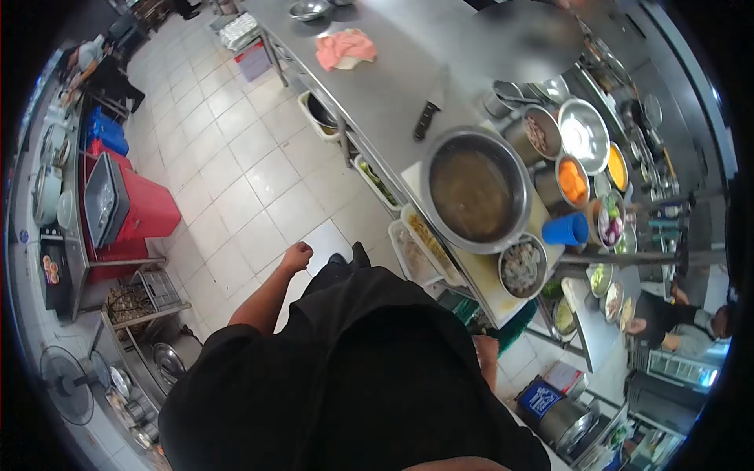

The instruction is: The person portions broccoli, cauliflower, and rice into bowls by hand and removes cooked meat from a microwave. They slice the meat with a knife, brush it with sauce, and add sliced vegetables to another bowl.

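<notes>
Running along your right is the long stainless-steel table [393,90], with a long, pale rectangular cutting board [503,304] at its near end. On that board sits a wide, round metal basin [521,174] of murky brownish liquid. A dark green item [517,328] is below the board's near end, and a smaller round metal bowl [525,295] of greyish pieces stands just beside the basin. The black-handled knife [426,120] lies farther along the table; a bright blue cup [565,229] is right of the basin. Your right hand [487,353] is beside the board's near corner, partly hidden, so you cannot tell its finger state. Your left hand [297,257] hangs over the floor; its fingers look bent, but you cannot tell whether they press together.
</notes>
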Motion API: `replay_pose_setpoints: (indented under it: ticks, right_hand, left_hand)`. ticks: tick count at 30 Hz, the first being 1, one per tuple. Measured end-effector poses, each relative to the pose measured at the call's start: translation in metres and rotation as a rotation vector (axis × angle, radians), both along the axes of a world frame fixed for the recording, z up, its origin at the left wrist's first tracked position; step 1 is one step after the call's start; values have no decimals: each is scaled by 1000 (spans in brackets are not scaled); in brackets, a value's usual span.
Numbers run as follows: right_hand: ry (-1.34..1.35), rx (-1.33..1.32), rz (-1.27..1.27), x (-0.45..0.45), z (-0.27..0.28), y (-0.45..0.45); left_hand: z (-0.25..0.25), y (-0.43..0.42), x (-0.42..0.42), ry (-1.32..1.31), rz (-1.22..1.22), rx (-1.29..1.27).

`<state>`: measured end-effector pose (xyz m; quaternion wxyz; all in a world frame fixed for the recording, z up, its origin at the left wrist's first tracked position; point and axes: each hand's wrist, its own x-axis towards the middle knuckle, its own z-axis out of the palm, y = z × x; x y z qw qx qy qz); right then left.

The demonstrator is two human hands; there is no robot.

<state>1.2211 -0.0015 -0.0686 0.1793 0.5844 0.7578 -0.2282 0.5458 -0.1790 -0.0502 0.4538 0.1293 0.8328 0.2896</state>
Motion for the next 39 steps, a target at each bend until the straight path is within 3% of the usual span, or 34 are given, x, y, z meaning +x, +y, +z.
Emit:
replay_pose_setpoints:
  ticks: [1,3,5,9,11,14,21,26,27,30,32,35,37,39]
  right_hand:
    - [-85,79,400,-50,17,1]
    - [325,67,-73,-143,50,0]
    - [541,109,-93,-252,129,15]
    - [677,-75,-135,-418,229,45]
    - [939,80,99,-479,238,66]
    - [1010,195,247,-571,265,116]
    - [836,551,314,-774,253,273]
    - [660,530,175,-899,157,421]
    - [614,445,103,-920,135,429]
    - [375,503,261,-975,213,341]
    - [403,462,356,-1002,203,352]
    - [523,761,532,-1021,150,392]
    - [591,872,576,-1037,120,425]
    - [605,673,609,-1047,156,415]
  left_hand:
    - [-3,-6,-14,12,-4,-22]
    - [-9,-23,-44,33,-18,-70]
    - [-16,-41,-75,36,36,-93]
    - [-18,-65,-127,79,138,-72]
    - [-28,-78,-141,67,221,-20]
    - [-33,-98,-155,105,317,28]
    - [-53,-164,-125,95,548,-18]
    - [-26,-209,-104,12,823,-256]
    - [-16,-217,-95,-4,885,-317]
    - [6,-221,-107,-41,891,-402]
    - [19,-197,-146,40,928,-371]
    - [32,-147,-210,173,1034,-225]
    - [55,-105,-257,240,950,-141]
    - [64,-73,-290,348,840,-103]
